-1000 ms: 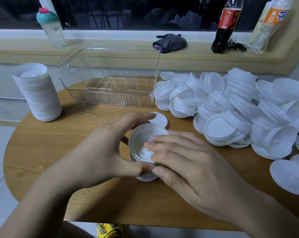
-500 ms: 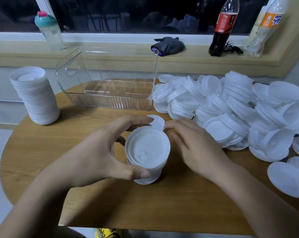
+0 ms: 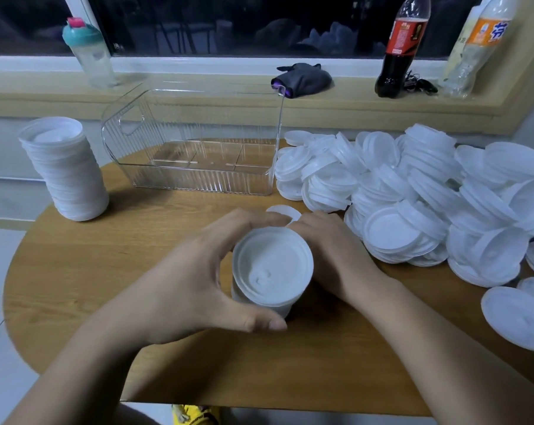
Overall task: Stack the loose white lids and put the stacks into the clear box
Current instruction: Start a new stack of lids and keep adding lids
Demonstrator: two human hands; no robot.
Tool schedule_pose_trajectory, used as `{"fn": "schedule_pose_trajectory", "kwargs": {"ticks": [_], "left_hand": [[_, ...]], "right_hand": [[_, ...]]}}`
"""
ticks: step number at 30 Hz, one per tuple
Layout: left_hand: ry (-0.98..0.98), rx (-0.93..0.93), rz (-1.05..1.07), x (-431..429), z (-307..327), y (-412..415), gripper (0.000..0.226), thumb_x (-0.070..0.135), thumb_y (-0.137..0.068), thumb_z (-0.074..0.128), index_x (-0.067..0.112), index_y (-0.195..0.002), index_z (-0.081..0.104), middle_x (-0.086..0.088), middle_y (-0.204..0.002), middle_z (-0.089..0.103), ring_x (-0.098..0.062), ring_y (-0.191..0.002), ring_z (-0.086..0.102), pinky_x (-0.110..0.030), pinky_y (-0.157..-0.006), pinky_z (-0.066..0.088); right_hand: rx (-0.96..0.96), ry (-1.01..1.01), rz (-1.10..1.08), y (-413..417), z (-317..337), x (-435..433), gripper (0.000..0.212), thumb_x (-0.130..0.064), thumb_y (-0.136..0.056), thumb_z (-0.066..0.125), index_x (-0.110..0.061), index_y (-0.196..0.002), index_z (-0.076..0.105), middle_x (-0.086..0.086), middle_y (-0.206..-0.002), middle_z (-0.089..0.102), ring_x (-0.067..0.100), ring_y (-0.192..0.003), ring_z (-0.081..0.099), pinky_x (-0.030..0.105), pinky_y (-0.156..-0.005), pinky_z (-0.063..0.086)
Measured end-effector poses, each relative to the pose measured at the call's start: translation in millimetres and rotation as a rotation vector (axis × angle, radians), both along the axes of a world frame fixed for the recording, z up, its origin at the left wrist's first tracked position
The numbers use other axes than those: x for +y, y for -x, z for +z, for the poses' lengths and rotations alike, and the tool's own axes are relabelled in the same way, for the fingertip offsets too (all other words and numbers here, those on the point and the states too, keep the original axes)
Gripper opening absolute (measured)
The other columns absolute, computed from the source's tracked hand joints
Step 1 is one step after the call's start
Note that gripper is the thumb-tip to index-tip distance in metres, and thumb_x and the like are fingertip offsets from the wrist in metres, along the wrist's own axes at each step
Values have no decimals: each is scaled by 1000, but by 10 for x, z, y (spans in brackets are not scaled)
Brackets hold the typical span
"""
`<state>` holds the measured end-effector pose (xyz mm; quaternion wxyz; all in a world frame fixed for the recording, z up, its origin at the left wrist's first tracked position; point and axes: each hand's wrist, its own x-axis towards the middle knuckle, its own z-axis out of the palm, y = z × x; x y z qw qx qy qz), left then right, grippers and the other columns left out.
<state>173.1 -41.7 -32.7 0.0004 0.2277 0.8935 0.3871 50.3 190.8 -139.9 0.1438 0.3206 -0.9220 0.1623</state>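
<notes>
Far to the left of the left hand, a tall stack of white lids (image 3: 64, 170) stands upright on the round wooden table (image 3: 259, 369). Beyond that hand, and well apart from it, sits the clear box (image 3: 192, 148). The left hand (image 3: 192, 277) curls round the short stack of lids (image 3: 272, 265), thumb on the near side and fingers on the far side. The right hand (image 3: 336, 256) cups the stack's other side, fingers bent against it. Just beyond both sets of fingertips lies a single lid (image 3: 282, 211). Near the right hand, to its right, spreads the heap of loose white lids (image 3: 428, 197).
</notes>
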Motion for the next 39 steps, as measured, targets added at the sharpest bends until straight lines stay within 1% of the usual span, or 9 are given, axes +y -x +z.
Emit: {"fn": "schedule_pose_trajectory", "kwargs": {"ticks": [2,4,11,14,18,22,28,34,39], "left_hand": [[0,17,20,-7,-12,13,89,42,-67,101,42,-145,57,22,-146,61,-7,-141,56,-26,-111,45],[-4,17,37,-24,-15,14,84,45,-69,99,42,-143,58,24,-144,62,-5,-138,58,-24,-110,46],[-32,-16,83,-77,-42,36,83,54,-67,94,48,-141,55,29,-142,62,-1,-134,60,-29,-108,50],[-44,-12,102,-79,-64,34,89,50,-67,96,48,-144,52,32,-142,60,4,-135,57,-21,-109,50],[-98,-20,112,-42,-94,50,93,46,-68,98,41,-147,49,27,-143,63,-1,-136,60,-29,-111,50],[-141,-26,144,-2,-143,67,102,49,-66,100,39,-153,45,26,-144,64,-3,-137,60,-36,-115,49],[-97,17,121,38,-139,87,98,48,-69,98,41,-152,48,23,-141,65,-8,-132,64,-35,-110,53],[-84,38,89,16,-114,81,86,44,-71,97,37,-146,55,23,-137,68,-4,-129,65,-18,-104,50],[-83,34,78,0,-110,44,91,49,-69,96,39,-148,53,23,-138,66,-5,-131,64,-20,-105,50]], "right_hand": [[-16,20,-5,-41,36,44,7,-29,-97,58,-31,-92,62,-15,-87,48,23,-90,49,33,-79,28],[-28,81,4,-61,92,77,23,-33,-104,52,-25,-104,73,-7,-94,59,24,-95,54,39,-85,42],[-142,466,-36,-380,709,202,4,-26,-107,66,-25,-108,70,-15,-112,70,14,-101,68,36,-92,51],[-105,533,-3,-645,957,241,8,-26,-109,63,-26,-114,69,-21,-127,72,8,-121,67,37,-102,52],[72,441,163,-990,1114,264,10,-9,-109,64,-10,-113,73,-9,-130,73,8,-134,63,39,-111,49],[158,264,271,-1084,1004,229,12,-10,-107,64,-9,-107,76,-4,-130,74,12,-137,62,47,-115,44],[87,153,294,-1081,836,178,25,4,-98,63,-12,-115,73,-3,-141,69,15,-146,54,45,-120,40],[-6,155,307,-1110,818,127,22,-2,-103,58,-14,-117,70,-6,-146,66,11,-144,54,38,-123,36],[-52,194,311,-1139,823,161,19,-9,-109,55,-14,-116,71,-7,-145,66,7,-145,52,36,-122,35]]}}
